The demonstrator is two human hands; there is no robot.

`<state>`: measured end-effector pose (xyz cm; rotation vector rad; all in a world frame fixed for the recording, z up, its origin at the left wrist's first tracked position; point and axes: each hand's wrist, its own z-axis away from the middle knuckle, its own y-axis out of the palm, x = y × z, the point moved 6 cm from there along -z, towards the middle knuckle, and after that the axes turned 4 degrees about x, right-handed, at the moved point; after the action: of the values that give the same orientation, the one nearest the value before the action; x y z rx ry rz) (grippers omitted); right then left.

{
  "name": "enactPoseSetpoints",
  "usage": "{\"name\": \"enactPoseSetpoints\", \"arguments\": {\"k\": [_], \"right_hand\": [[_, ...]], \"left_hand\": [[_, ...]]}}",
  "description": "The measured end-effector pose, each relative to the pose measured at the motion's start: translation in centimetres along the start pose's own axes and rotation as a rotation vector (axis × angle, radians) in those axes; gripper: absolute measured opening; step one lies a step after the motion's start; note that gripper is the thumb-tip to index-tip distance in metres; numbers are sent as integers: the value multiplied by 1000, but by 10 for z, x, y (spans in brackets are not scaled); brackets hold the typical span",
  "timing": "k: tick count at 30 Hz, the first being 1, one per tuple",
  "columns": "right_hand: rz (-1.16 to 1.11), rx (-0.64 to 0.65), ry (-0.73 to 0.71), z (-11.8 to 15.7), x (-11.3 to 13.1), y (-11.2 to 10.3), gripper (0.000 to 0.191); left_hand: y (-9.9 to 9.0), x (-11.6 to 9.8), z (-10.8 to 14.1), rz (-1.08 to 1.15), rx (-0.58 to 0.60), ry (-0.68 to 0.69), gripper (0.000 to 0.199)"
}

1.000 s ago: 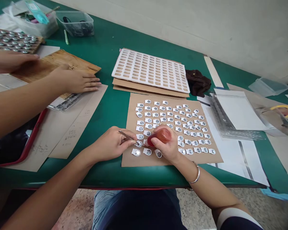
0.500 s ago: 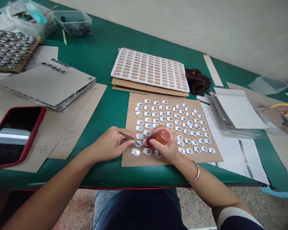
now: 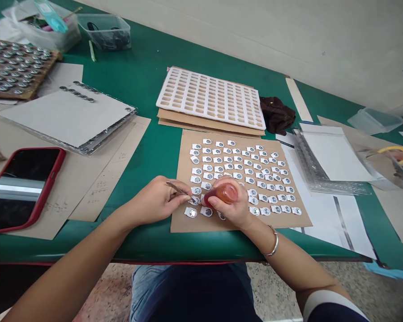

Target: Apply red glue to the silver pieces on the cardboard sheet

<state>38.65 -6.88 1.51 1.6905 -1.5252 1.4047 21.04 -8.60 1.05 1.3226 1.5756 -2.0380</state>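
Observation:
My left hand (image 3: 164, 201) is closed in a pinch on a thin metal tool (image 3: 177, 188), slanted so its lower end meets a small white tag with a round dark-and-silver piece (image 3: 195, 201). Close beside it, my right hand (image 3: 237, 208) wraps round a reddish amber squeeze bottle (image 3: 226, 193) tipped over toward the same tag. The bottle's nozzle end is mostly hidden by my fingers. Both hands are over a brown cardboard sheet (image 3: 248, 224), where many such tags lie in rows. My right hand covers part of the rows.
Behind the cardboard lies a white grid tray (image 3: 206, 109) on brown board, with a dark cloth (image 3: 278, 114) beside it. A red-cased phone (image 3: 27, 188) and a grey-white sheet with metal rings (image 3: 63, 116) are left. Stacked bags (image 3: 336, 152) lie right.
Both hands stay nearly in place, the tool and bottle still at the same tag. The view has shifted slightly, and a small tan object now shows at the left edge above the phone.

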Motion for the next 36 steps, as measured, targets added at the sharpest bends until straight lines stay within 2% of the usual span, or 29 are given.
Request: {"name": "enactPoseSetpoints", "arguments": {"k": [12, 36], "right_hand": [[57, -13, -80, 1, 9, 6, 24], [71, -29, -98, 1, 10, 6, 28]], "left_hand": [[0, 0, 0, -5, 9, 1, 25], [2, 2, 1, 58, -4, -23, 24]]}}
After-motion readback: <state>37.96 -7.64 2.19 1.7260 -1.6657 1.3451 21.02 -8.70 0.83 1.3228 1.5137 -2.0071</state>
